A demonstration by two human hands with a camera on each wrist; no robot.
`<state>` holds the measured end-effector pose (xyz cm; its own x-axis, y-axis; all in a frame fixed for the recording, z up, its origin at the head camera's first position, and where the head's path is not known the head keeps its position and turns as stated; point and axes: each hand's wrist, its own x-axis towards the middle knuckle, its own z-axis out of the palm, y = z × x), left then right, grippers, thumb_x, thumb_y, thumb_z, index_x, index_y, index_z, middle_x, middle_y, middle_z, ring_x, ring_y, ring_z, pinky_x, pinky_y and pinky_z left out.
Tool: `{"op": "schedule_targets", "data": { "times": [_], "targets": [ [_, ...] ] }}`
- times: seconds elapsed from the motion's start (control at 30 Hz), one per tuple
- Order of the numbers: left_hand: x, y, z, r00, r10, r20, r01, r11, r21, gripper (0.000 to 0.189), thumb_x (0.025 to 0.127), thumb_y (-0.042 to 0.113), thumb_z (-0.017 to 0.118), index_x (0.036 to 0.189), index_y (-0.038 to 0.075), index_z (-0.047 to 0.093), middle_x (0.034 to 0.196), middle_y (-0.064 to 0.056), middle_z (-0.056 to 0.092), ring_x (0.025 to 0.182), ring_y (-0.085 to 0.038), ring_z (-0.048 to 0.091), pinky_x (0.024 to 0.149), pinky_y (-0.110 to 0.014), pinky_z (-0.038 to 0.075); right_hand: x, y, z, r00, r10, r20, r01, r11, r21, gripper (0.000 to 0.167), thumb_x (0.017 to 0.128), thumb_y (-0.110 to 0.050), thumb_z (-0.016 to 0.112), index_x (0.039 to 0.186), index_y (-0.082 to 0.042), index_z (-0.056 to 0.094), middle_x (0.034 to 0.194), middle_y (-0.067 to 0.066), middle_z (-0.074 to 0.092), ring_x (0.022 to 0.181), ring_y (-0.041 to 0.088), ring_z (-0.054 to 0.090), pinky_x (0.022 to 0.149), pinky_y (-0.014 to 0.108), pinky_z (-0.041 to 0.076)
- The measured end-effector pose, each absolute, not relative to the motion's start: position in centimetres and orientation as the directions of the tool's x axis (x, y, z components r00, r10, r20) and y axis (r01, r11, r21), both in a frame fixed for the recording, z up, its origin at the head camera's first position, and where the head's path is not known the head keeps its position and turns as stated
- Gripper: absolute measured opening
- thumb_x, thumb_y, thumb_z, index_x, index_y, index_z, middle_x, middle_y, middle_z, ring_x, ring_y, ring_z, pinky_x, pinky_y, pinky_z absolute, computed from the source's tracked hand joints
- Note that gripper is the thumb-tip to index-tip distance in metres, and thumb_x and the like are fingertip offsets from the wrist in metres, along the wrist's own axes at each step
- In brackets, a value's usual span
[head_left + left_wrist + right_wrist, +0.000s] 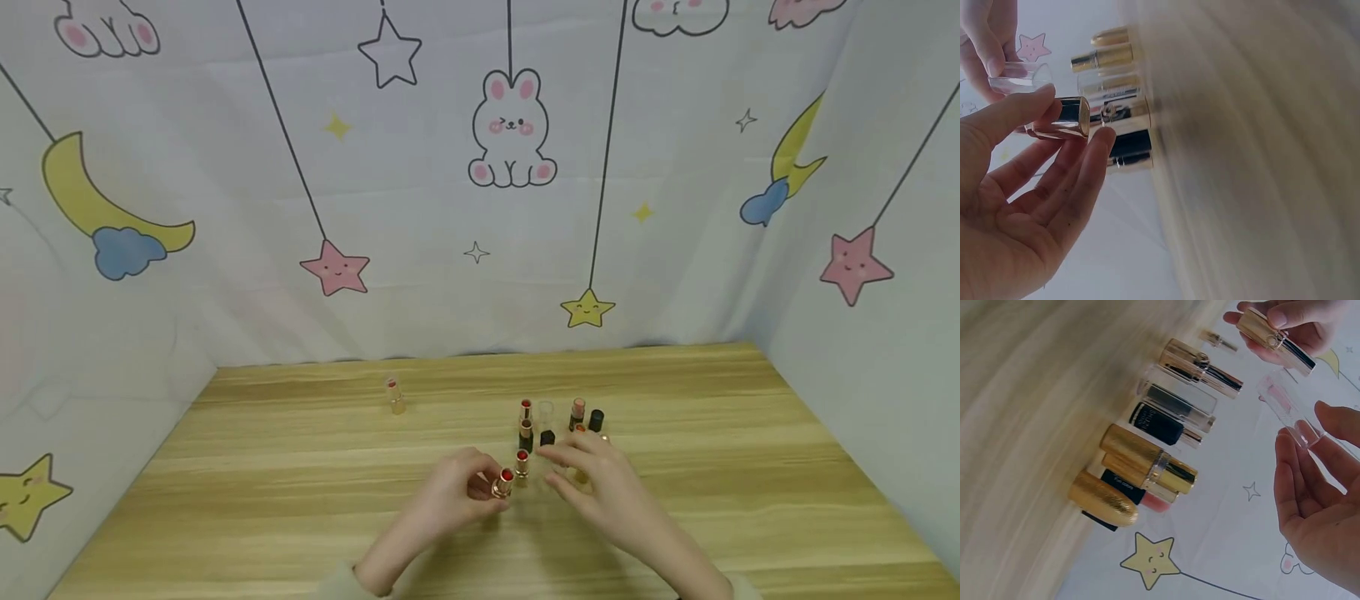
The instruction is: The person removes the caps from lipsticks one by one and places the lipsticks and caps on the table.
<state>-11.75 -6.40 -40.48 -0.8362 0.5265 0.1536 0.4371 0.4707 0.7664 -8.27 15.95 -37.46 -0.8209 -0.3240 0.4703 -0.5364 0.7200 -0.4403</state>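
Note:
In the head view my left hand [453, 487] holds an uncapped gold lipstick [504, 485] upright, its red tip showing. The left wrist view shows thumb and fingers pinching its shiny gold case [1069, 119]. My right hand [603, 487] is close by on the right, pinching a clear lipstick cap [1288, 412] between thumb and fingertips. Cap and held lipstick are apart. Just beyond both hands, another gold lipstick [522, 463] with a red tip stands on the table. In the head view the clear cap is hard to make out.
Behind the hands stand a black-based lipstick [527, 437], a red-tipped one [526, 408], a pink one [577, 412] and a black cap [596, 419]. A textured gold cap [1104, 499] is beside them. One lipstick [395, 397] stands apart at the back left of the wooden table [300, 467].

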Motion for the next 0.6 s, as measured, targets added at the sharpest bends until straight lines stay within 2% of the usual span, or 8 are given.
{"op": "schedule_targets", "data": {
  "times": [0.13,0.27,0.4,0.6],
  "targets": [
    [-11.6,-5.6,-40.6,-0.831,0.538,0.142,0.446,0.492,0.748,0.016,0.077,0.008,0.078,0.089,0.009,0.067,0.088,-0.001,0.064,0.079,-0.007,0.064,0.069,-0.018,0.053,-8.2,16.2,-38.1,-0.815,-0.345,0.465,-0.541,0.741,-0.398,0.031,0.079,-0.015,0.077,0.11,-0.016,0.07,0.097,-0.006,0.066,0.083,0.004,0.056,0.071,0.022,0.049],
    [-11.6,-5.1,-40.7,-0.831,0.544,0.116,0.448,0.533,0.718,0.017,0.075,0.008,0.078,0.088,0.011,0.067,0.085,0.003,0.064,0.076,-0.002,0.06,0.069,-0.016,0.051,-8.2,16.3,-38.8,-0.825,-0.348,0.446,-0.528,0.756,-0.386,0.029,0.076,-0.014,0.08,0.101,-0.014,0.066,0.093,-0.005,0.065,0.082,0.006,0.059,0.072,0.022,0.051],
    [-11.6,-4.7,-40.8,-0.826,0.556,0.093,0.474,0.596,0.648,0.022,0.072,0.01,0.08,0.089,0.01,0.068,0.08,0.006,0.063,0.07,0.0,0.053,0.065,-0.014,0.046,-8.3,16.5,-39.4,-0.806,-0.378,0.456,-0.552,0.757,-0.35,0.027,0.072,-0.012,0.082,0.093,-0.015,0.065,0.089,-0.004,0.066,0.08,0.005,0.058,0.071,0.023,0.051],
    [-11.5,-4.2,-40.7,-0.827,0.557,0.077,0.488,0.643,0.59,0.024,0.067,0.009,0.082,0.087,0.009,0.068,0.075,0.005,0.059,0.065,0.0,0.047,0.06,-0.014,0.042,-8.3,16.6,-40.1,-0.779,-0.429,0.457,-0.582,0.766,-0.272,0.028,0.071,-0.015,0.082,0.093,-0.014,0.067,0.09,-0.007,0.066,0.082,0.005,0.057,0.072,0.024,0.05]
  ]
}}
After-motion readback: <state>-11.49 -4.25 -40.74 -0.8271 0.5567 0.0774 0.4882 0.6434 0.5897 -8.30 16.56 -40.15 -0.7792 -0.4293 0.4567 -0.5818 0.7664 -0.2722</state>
